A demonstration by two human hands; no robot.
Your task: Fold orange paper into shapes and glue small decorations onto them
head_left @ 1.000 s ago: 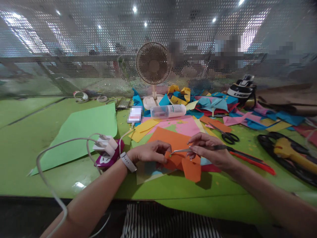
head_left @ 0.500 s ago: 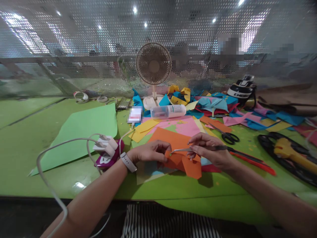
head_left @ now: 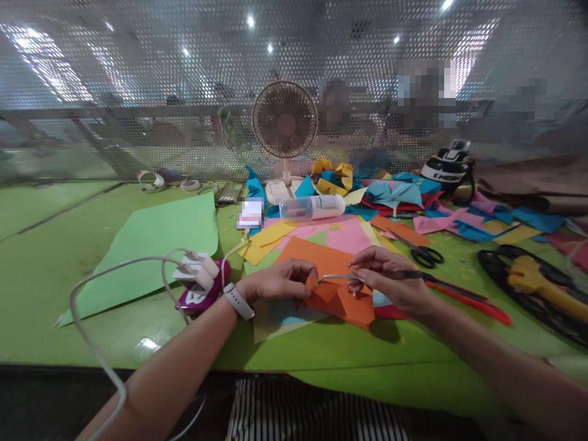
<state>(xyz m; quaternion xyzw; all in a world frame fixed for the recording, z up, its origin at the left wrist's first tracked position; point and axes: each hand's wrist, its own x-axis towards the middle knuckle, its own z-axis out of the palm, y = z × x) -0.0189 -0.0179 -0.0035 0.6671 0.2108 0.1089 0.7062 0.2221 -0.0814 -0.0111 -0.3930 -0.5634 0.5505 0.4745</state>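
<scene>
Where the clear bottle (head_left: 312,207) lies on its side, taken here as the landmark, the folded orange paper (head_left: 342,303) is found on the person's side of it, a little to its right; the left hand (head_left: 287,282) has thumb and fingertips pinched on the paper's left end; the right hand (head_left: 390,282) grasps slim tweezers (head_left: 334,278), their points directed leftward, toward the left hand. The governing relation, in my judgement, is that of points to paper: the points meet the left end or hover just over it, contact being uncertain from where I stand; the left fingertips are just beside them, nearer than the right ones. The paper's long axis slants from that left end, the end closer to the bottle, toward the person and rightward; the tweezers run nearly parallel to the bottle; whether the right hand's other fingers touch the paper I cannot tell; a flat orange sheet (head_left: 305,252) lies between bottle and hands; scissors (head_left: 427,256) lie right of the bottle, nearer the person.
</scene>
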